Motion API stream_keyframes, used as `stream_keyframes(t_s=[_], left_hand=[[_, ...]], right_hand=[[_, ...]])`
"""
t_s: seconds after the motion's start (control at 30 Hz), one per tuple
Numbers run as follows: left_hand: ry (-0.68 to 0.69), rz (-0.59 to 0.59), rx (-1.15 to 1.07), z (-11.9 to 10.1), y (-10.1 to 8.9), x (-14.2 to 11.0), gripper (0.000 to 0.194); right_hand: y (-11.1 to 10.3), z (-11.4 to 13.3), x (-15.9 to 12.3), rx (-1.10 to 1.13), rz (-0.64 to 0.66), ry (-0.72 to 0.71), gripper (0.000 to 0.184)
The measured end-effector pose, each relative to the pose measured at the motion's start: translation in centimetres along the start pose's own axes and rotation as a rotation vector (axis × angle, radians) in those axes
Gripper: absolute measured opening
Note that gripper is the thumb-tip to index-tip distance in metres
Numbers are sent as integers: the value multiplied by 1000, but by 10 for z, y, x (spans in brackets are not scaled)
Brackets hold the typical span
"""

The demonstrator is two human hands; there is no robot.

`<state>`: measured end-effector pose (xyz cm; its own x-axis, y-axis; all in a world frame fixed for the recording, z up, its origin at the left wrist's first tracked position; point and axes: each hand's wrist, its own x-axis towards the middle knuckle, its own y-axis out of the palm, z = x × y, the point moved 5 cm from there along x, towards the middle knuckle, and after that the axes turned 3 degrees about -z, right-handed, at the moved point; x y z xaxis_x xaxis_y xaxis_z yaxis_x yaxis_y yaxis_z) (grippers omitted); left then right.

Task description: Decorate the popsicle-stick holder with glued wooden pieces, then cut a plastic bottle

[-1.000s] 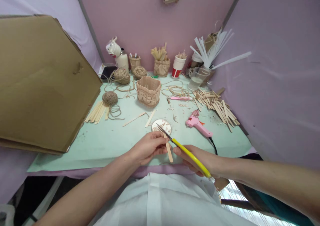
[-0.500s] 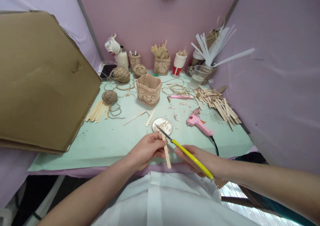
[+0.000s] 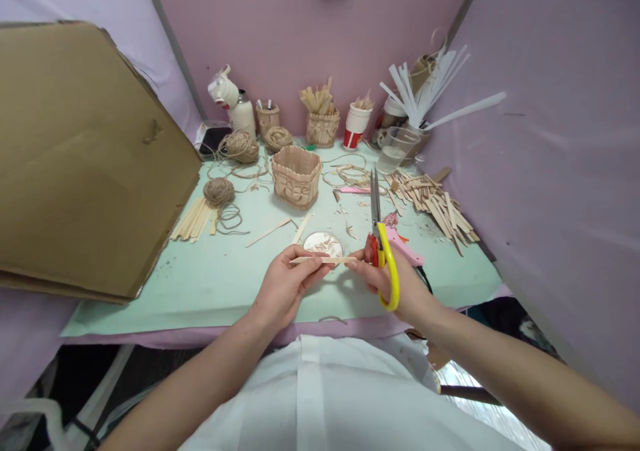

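Observation:
My left hand (image 3: 287,281) is closed on a pale wooden craft stick (image 3: 327,260), held level across the front of the table. The stick's right end meets the fingertips of my right hand (image 3: 387,274). Yellow-handled scissors (image 3: 387,264) hang on my right hand, their blades pointing up and away from me. Just beyond the stick lies a small round white dish (image 3: 336,243) with wood chips in it. Farther back stands a small basket (image 3: 296,181) made of wooden pieces.
A pink glue gun (image 3: 407,248) lies beyond my right hand, near a pile of craft sticks (image 3: 435,204). Twine balls (image 3: 219,192) sit at the left. A large cardboard sheet (image 3: 90,164) leans over the left side. A clear cup (image 3: 395,151) stands at the back right.
The craft stick has turned from pointing toward me to lying crosswise. The scissors have swung upright, away from the stick. My right fingers have come to the stick's right end.

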<state>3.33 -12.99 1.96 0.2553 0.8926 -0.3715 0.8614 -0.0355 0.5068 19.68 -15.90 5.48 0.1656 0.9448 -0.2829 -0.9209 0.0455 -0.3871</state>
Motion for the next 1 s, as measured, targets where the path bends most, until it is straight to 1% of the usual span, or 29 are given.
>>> stream_keyframes(t_s=[0.07, 0.1, 0.2, 0.27, 0.37, 0.43, 0.47, 0.5, 0.53, 0.6, 0.67, 0.7, 0.77, 0.87, 1.0], left_hand=[[-52, 19, 31, 3, -3, -4, 28], [-92, 50, 64, 4, -5, -5, 27], [-208, 210, 235, 1, -7, -9, 27], [-184, 288, 404, -7, -6, -8, 30], [-64, 358, 665, -16, 4, -3, 29], [-45, 424, 742, -13, 14, -1, 26], [-52, 440, 736, -10, 17, 0, 27], [-58, 433, 705, -7, 18, 1, 28], [-60, 403, 659, -5, 17, 2, 29], [-53, 294, 556, -2, 10, 6, 31], [-46, 205, 482, -2, 3, 8, 32], [-47, 179, 458, -2, 0, 9, 33], [-60, 167, 422, -1, 0, 10, 33], [-82, 173, 394, 1, 7, 9, 31], [-117, 165, 383, 4, 14, 8, 25]], right_hand=[[-3, 2, 7, 44, -31, -33, 34], [-4, 3, 11, 69, -30, -55, 34], [-10, 5, 23, 41, 52, -122, 35], [-9, 8, 27, -55, 156, -147, 34], [-4, 14, 26, -113, 277, -167, 34], [-1, 17, 24, -102, 288, -172, 36], [-1, 17, 23, -99, 268, -171, 36], [-3, 17, 22, -101, 236, -165, 38], [-5, 14, 20, -111, 209, -153, 39], [-11, 6, 12, -126, 198, -105, 41], [-15, -6, 1, -129, 261, -28, 45], [-16, -12, -7, -125, 305, 14, 47], [-17, -21, -22, -116, 382, 88, 51], [-15, -25, -40, -126, 478, 156, 53], [-10, -25, -44, -122, 555, 156, 53]])
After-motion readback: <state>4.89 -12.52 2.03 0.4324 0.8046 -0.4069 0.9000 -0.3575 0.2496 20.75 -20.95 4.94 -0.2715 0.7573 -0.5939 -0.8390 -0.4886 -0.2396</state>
